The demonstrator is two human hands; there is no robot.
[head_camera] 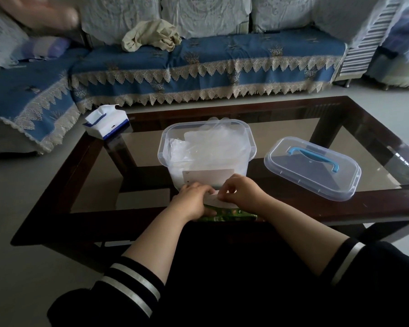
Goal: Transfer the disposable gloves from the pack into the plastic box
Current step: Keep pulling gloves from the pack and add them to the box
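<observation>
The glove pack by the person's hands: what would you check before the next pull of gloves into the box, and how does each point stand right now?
1. Plastic box open on top: ok, its lid lies apart on the table, to the right.
2. Room left in the box: ok, clear gloves fill it only partly, though some poke over the far rim.
3. Green pack steadied: ok, the left hand holds it at the table's near edge.
4. Right hand has a glove: ok, its fingers pinch thin white film at the pack's mouth.
5. Gloves left in the pack: cannot tell, the hands cover it.
</observation>
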